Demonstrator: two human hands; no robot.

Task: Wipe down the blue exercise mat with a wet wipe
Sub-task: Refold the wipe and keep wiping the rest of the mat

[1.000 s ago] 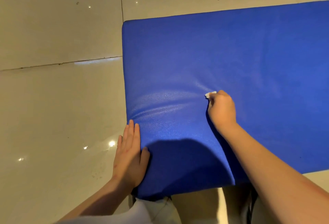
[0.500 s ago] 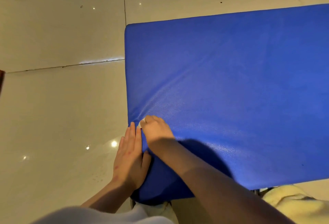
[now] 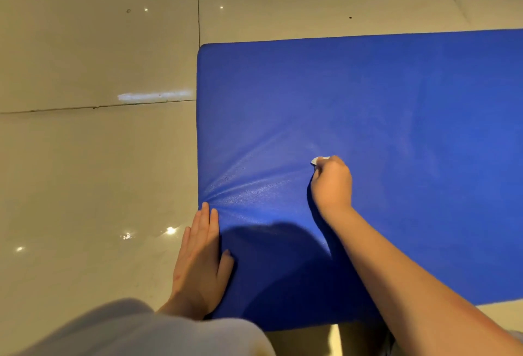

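The blue exercise mat point(image 3: 382, 106) lies flat on the tiled floor and fills the right half of the head view. My right hand point(image 3: 332, 183) is curled round a small white wet wipe point(image 3: 318, 160) and presses it onto the mat near its middle-left; only a corner of the wipe shows past my fingers. My left hand point(image 3: 202, 256) lies flat with straight fingers along the mat's left edge, thumb on the blue surface, holding the mat still. Creases fan out in the mat between both hands.
Glossy beige floor tiles point(image 3: 93, 171) with dark grout lines surround the mat on the left and behind. My pale sleeve point(image 3: 127, 330) fills the bottom left. My knees show below the mat's near edge.
My right hand with the wipe swept left to the mat's edge beside my left hand, then moved back right and up toward the middle. My left hand stayed put.
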